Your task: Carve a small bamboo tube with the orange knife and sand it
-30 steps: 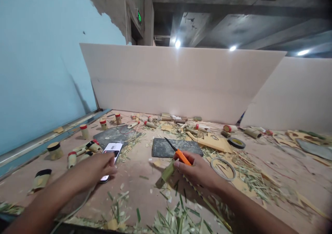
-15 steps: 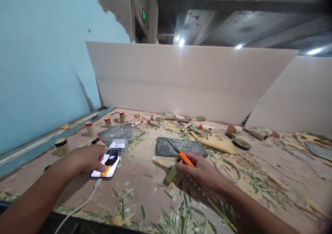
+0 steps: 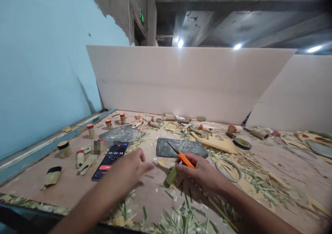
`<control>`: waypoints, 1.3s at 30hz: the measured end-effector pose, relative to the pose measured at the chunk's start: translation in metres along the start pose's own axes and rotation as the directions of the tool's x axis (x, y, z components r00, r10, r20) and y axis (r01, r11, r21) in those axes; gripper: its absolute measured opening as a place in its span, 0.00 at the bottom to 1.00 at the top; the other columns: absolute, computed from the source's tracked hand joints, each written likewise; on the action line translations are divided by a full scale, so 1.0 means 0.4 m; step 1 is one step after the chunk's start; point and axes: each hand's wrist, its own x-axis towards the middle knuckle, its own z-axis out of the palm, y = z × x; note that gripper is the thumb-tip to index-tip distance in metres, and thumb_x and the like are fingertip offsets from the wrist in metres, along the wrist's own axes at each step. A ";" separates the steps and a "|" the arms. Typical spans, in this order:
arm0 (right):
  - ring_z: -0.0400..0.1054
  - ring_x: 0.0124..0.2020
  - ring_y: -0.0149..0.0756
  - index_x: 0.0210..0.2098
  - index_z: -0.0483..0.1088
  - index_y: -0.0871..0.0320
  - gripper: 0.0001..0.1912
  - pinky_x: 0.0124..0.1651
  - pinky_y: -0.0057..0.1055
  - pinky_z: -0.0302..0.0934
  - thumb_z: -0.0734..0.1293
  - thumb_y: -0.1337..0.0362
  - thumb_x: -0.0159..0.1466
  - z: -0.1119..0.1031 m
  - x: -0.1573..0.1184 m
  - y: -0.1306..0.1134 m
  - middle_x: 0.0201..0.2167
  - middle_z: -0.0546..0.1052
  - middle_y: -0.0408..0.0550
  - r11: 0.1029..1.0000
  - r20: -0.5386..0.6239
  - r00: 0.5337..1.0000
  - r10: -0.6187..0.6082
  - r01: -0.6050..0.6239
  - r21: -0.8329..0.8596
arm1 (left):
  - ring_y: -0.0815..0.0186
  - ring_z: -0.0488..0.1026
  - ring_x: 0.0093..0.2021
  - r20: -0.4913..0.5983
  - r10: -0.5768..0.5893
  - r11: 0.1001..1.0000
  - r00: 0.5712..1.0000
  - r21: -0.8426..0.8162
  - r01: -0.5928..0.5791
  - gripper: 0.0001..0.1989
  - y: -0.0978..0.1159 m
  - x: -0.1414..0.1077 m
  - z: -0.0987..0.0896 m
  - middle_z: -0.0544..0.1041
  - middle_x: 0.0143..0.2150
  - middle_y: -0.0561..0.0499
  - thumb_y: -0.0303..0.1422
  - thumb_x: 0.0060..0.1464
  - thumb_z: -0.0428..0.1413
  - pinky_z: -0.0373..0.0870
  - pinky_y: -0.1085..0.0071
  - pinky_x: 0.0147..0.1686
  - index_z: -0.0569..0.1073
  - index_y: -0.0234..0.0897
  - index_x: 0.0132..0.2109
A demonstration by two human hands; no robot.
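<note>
My right hand (image 3: 195, 168) is wrapped round an orange-handled knife (image 3: 185, 159), its thin dark blade pointing up and left. Below its fingers lies a short green bamboo tube (image 3: 170, 176); whether the fingers also grip it I cannot tell. My left hand (image 3: 131, 170), slightly blurred, is over the table between the phone and the tube, a finger stretched out to the right and nothing visible in it. Partly behind the left forearm lies a phone (image 3: 111, 158) showing a timer at 00:00:58. A dark stone slab (image 3: 181, 148) lies beyond the knife.
Bamboo pieces with red or black ends, such as a black-ended one (image 3: 53, 176), stand and lie at the left. Green shavings (image 3: 181, 216) litter the front. A tape roll (image 3: 242, 144) and a pale ring (image 3: 228, 170) lie right. A white panel (image 3: 192, 81) closes off the back.
My left hand has left the phone and moved right, towards the bamboo tube. The phone screen has switched from a bright page to a dark timer. My right hand keeps its hold.
</note>
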 end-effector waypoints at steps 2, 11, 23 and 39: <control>0.63 0.34 0.35 0.39 0.74 0.57 0.13 0.37 0.29 0.58 0.70 0.53 0.64 0.001 0.001 0.002 0.32 0.71 0.41 1.000 0.006 1.000 -0.015 0.015 0.023 | 0.57 0.77 0.39 0.076 0.068 0.932 0.995 -0.360 -0.036 0.17 0.068 -0.021 0.081 0.79 0.46 0.45 0.46 0.62 0.53 0.65 0.70 0.34 0.71 0.40 0.51; 0.52 0.19 0.25 0.38 0.69 0.54 0.13 0.23 0.25 0.50 0.69 0.51 0.67 0.003 -0.001 0.009 0.25 0.66 0.35 0.989 -0.030 0.999 0.027 -0.023 0.148 | 0.59 0.73 0.37 0.073 0.278 0.801 0.958 -0.567 -0.189 0.11 0.130 0.036 0.147 0.77 0.36 0.49 0.42 0.65 0.50 0.64 0.68 0.36 0.71 0.40 0.41; 0.48 0.16 0.26 0.42 0.69 0.54 0.25 0.17 0.24 0.45 0.58 0.38 0.71 -0.026 -0.015 -0.003 0.20 0.59 0.33 0.971 0.032 0.996 0.088 -0.092 0.219 | 0.68 0.71 0.31 0.048 0.406 0.413 0.912 -0.900 -0.137 0.11 0.126 0.042 0.108 0.73 0.36 0.52 0.41 0.67 0.49 0.66 0.73 0.31 0.65 0.39 0.47; 0.72 0.44 0.45 0.62 0.63 0.55 0.22 0.50 0.39 0.64 0.62 0.55 0.71 -0.021 -0.038 0.001 0.50 0.77 0.53 0.908 -0.099 0.970 -0.223 0.170 -0.383 | 0.75 0.51 0.18 0.135 0.169 0.364 0.976 -0.929 0.066 0.18 0.105 0.117 0.189 0.61 0.25 0.63 0.47 0.61 0.56 0.45 0.77 0.18 0.64 0.41 0.49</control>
